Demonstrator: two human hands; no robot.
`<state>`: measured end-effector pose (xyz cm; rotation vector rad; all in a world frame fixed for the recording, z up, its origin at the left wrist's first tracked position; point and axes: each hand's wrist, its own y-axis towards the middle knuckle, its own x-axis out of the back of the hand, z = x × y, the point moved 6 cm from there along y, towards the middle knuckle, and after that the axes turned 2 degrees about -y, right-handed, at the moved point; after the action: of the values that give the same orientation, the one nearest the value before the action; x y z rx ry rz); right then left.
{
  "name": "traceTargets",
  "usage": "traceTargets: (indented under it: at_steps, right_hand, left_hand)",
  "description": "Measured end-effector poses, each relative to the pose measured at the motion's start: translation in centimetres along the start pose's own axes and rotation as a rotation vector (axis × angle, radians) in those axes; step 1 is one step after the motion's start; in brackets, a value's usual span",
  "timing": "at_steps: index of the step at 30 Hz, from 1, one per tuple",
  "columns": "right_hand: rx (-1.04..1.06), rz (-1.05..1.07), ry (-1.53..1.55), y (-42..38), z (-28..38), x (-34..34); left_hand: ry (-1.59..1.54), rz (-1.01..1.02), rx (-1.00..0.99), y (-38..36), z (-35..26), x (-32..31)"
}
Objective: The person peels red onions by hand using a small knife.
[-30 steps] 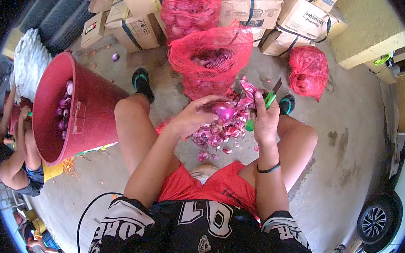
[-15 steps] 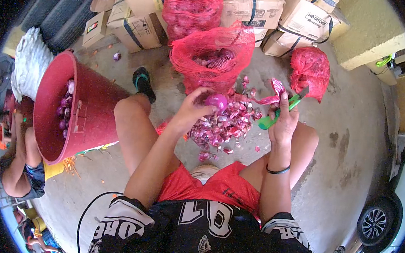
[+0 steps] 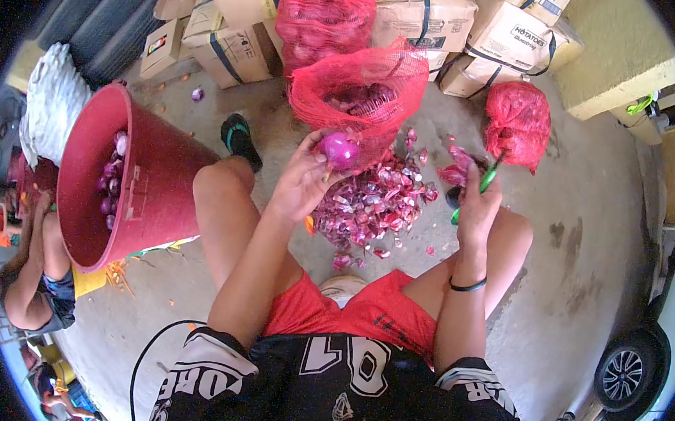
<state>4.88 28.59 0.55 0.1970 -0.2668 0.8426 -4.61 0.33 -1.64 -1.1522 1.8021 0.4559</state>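
Observation:
A shiny purple onion (image 3: 338, 150) sits in the fingers of my left hand (image 3: 302, 178), just in front of an open red mesh bag (image 3: 359, 118) with onions inside. My right hand (image 3: 477, 201) is closed on a green-handled knife (image 3: 488, 176), its dark blade pointing up, and a loose piece of purple peel (image 3: 458, 168) hangs at the fingertips. Between my legs, on the floor, lies a pile of onion skins (image 3: 373, 205). To my left stands a large red bin (image 3: 164, 175), tilted in view, with several peeled onions (image 3: 111, 179) in it.
Cardboard boxes (image 3: 421, 17) and a full mesh bag (image 3: 323, 29) line the back. Another red bag (image 3: 518, 125) lies at right. A single onion (image 3: 198, 93) rests on the floor. Another person (image 3: 30, 291) sits beyond the bin; a car wheel (image 3: 625, 373) is lower right.
My left hand has moved left and slightly up with the onion, away from the skin pile. My right hand has turned the knife more upright, and the peel has dropped lower.

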Motion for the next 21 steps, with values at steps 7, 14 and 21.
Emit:
traceTargets:
  at_steps: [7, 14, 21]
  right_hand:
    - [0.191, 0.310, 0.013, -4.1, 2.0, -7.1]
    - [0.114, 0.380, -0.037, -4.1, 2.0, -8.4]
    - [0.308, 0.325, -0.232, -3.5, 1.2, -7.4]
  left_hand:
    - [0.528, 0.186, -0.095, 0.0, 1.3, -0.6]
    - [0.564, 0.233, 0.033, -0.3, 2.2, -0.5]
    - [0.186, 0.089, 0.087, 0.1, 2.2, 0.2]
